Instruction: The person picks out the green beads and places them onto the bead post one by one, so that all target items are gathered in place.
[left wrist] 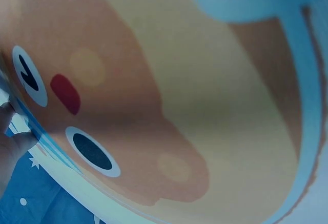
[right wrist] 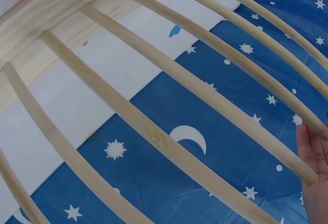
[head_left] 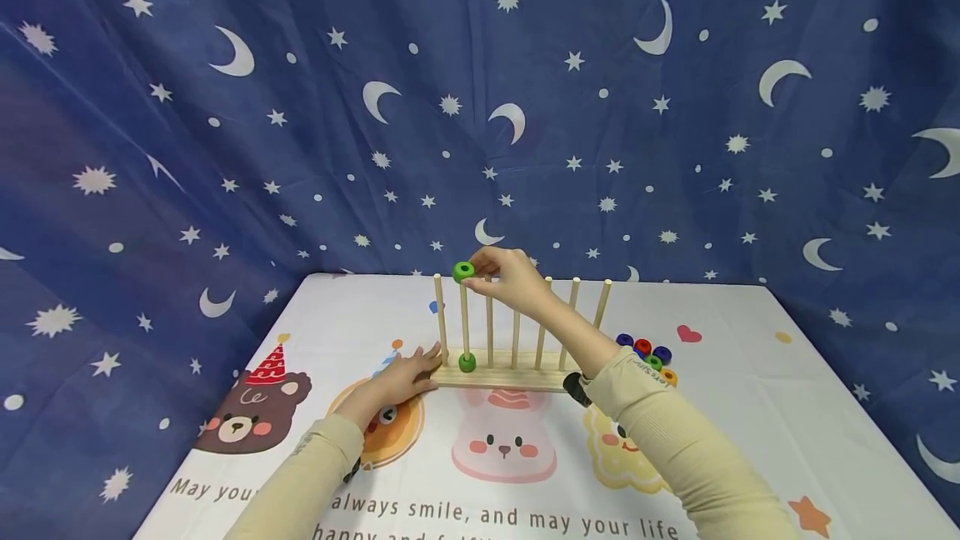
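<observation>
A wooden peg stand (head_left: 495, 377) with several upright pegs stands on the table. One green ring (head_left: 467, 363) sits at the bottom of the second peg from the left. Another green ring (head_left: 463, 272) is at the top of that peg, pinched by the thumb and fingers of my right hand (head_left: 513, 280). I cannot tell whether the peg's tip is inside its hole. My left hand (head_left: 405, 377) holds the left end of the base, fingers toward the back and thumb along the front. In the right wrist view, the right hand (right wrist: 315, 160) shows at the right edge, beyond the pegs.
Several loose rings, among them a red ring (head_left: 642, 347) and an orange ring (head_left: 668, 377), lie right of the stand, partly behind the right sleeve (head_left: 660, 415). A printed white cloth (head_left: 720, 440) covers the table. Behind it hangs a blue starry curtain (head_left: 450, 148).
</observation>
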`<state>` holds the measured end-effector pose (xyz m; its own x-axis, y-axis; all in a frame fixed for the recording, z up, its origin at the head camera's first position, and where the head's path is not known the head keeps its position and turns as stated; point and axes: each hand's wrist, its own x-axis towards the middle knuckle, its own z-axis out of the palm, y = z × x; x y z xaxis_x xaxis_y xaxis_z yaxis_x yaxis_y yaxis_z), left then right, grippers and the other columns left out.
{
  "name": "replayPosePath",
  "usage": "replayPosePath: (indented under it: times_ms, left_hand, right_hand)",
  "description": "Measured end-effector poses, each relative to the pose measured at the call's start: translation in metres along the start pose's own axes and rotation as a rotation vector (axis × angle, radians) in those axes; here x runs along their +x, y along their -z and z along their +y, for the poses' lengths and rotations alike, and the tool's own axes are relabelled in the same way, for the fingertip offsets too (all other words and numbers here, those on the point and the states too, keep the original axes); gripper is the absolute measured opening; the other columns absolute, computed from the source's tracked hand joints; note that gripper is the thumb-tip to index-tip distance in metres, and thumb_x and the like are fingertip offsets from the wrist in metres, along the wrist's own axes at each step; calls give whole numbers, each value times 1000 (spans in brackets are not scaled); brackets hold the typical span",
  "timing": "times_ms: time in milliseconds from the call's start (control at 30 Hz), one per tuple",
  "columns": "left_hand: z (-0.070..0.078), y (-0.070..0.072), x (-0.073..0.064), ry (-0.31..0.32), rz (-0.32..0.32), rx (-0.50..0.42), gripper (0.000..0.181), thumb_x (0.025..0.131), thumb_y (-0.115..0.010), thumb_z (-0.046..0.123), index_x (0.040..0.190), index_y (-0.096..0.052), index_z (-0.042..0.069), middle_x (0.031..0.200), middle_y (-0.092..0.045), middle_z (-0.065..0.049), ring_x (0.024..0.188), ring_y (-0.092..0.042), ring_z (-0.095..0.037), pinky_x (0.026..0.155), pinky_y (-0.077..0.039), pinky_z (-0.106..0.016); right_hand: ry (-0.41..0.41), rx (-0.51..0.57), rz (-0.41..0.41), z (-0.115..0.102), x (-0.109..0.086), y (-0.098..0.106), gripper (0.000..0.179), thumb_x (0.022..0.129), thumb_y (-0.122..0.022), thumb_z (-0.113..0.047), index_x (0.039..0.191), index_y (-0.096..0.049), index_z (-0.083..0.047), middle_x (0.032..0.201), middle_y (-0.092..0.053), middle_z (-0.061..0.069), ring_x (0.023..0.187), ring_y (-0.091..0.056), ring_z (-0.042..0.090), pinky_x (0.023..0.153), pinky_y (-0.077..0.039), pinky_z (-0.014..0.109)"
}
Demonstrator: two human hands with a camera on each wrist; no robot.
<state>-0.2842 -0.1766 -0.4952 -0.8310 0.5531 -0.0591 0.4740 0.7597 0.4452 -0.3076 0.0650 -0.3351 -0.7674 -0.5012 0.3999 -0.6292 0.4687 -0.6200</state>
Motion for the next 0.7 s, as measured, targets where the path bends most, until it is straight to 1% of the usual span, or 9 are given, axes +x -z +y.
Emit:
replayPosePath:
  times_ms: [100, 300, 533, 700]
  left_hand:
    - [0, -1, 1, 8, -2, 3, 52, 94, -57, 23, 139, -45, 3, 150, -30, -19, 133, -30, -52, 102, -18, -74]
    - [0, -3, 1, 0, 3, -4, 51, 93, -58, 22, 138, -46, 2, 150, -30, -20, 131, -30, -54, 101, -18, -75]
    - [-1, -3, 1, -5, 0, -6, 51, 93, -58, 22, 138, -46, 2, 150, -30, -21, 131, -31, -54, 101, -19, -75]
    - [0, -1, 2, -1, -1, 0, 51, 93, -58, 21, 138, -46, 1, 150, -30, -20, 132, -30, -53, 101, -19, -75]
  right_hand:
    - [-3, -9, -6, 1, -1, 0, 25, 86, -69, -18, 105, -66, -1, 98, -71, 11, 89, -68, 21, 81, -55, 30]
    - [-4, -31, -4, 1, -1, 0, 33, 86, -70, -21, 110, -65, 0, 102, -69, 14, 92, -67, 24, 83, -55, 36]
    - [25, -60, -5, 2, -2, 0, 30, 86, -69, -20, 109, -65, 0, 102, -69, 13, 91, -67, 22, 82, -55, 31]
    - [23, -73, -10, 3, -1, 1, 30, 87, -69, -20, 109, -65, -1, 102, -70, 13, 91, -67, 22, 82, -55, 31]
